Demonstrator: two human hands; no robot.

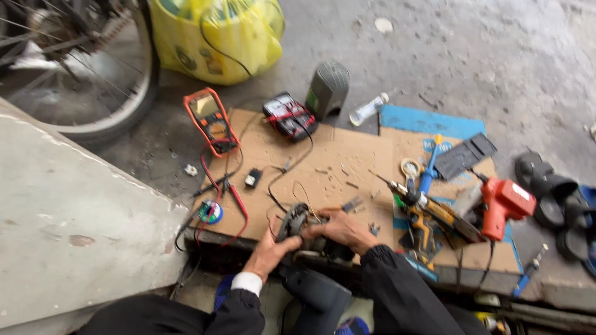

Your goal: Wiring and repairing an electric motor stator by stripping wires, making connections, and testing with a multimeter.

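At the near edge of the flat brown cardboard sheet spread on the concrete floor, a dark grey power tool with its casing opened is being held between both hands. The left hand is being kept under and against the tool's near side, fingers curled and clamped on its body; the right hand is being laid over its top, fingers closed on the housing.

Being catalogued around it:
- orange-cased multimeter, with red and black test leads trailing toward the tool;
- small blue-and-green solder reel, just left of the left hand;
- black and red battery pack and grey ribbed cover, at the far edge;
- yellow cordless drill and red hot-air gun, to the right;
- blue-handled screwdriver and loose screws, between.

By judgement, the opened tool is being steadied for inspection or work on its internals. A next move is being judged to call for one hand to be freed while the other is kept clamped, so that the housing is not tipped off the cardboard edge.
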